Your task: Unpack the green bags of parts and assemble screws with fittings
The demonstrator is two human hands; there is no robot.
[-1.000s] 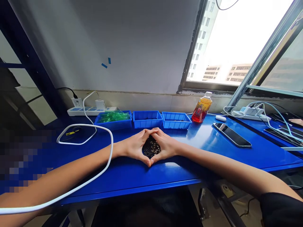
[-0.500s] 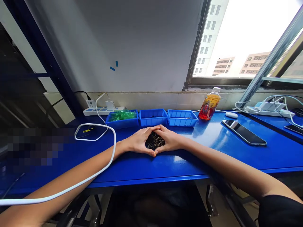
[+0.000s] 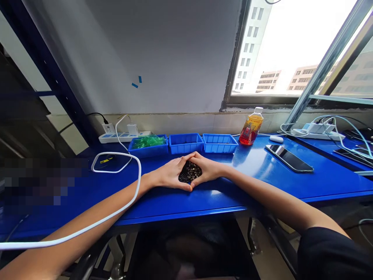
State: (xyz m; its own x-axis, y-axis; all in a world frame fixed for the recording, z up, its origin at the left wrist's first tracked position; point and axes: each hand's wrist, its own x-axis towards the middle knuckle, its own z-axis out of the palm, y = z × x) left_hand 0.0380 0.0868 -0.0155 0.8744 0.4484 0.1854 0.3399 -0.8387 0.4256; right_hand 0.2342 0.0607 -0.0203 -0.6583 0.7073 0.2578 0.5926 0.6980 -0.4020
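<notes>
A heap of small dark screws point(image 3: 190, 172), some with brassy glints, lies on the blue table. My left hand point(image 3: 170, 174) curves around its left side and my right hand point(image 3: 210, 170) around its right side. Together they make a ring, with fingertips meeting at the far side and thumb tips close together at the near side. On each hand the thumb and fingers are spread apart, cupping the heap without gripping it. The fingers partly hide the heap's edges.
Behind my hands stand a blue bin with green plastic bags point(image 3: 149, 149), a middle blue bin point(image 3: 185, 147) and a right blue bin point(image 3: 220, 147). A drink bottle point(image 3: 251, 126) and a phone point(image 3: 289, 158) are on the right. A white cable point(image 3: 139, 182) loops across my left forearm.
The view has shifted slightly to the right. My hands stay cupped around the screws, with the right thumb a little further from the left thumb's tip.
</notes>
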